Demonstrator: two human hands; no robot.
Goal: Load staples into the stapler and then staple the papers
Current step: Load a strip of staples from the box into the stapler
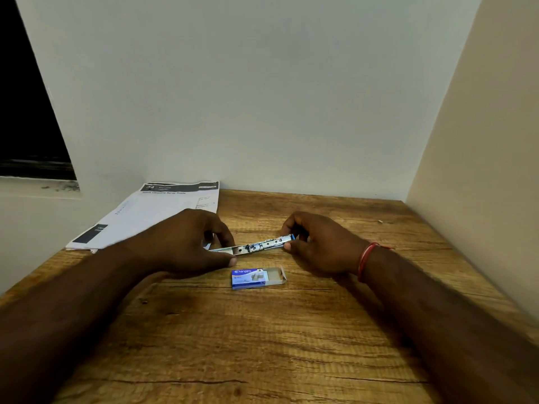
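Note:
A small stapler (pixel 258 245) with a metal body and a blue end is spread out flat just above the wooden table (pixel 262 339). My left hand (pixel 186 243) grips its left end and my right hand (pixel 318 243) grips its blue right end. A blue staple box (pixel 256 277), with its right flap open, lies on the table just in front of the stapler. White printed papers (pixel 151 214) with dark header bands lie at the back left, partly under my left hand. I cannot see any staples in the stapler.
The table sits in a corner, with a white wall behind and a cream wall (pixel 481 170) on the right. A dark window opening (pixel 26 112) is at the left. A tiny pale scrap (pixel 380 221) lies at the table's back right.

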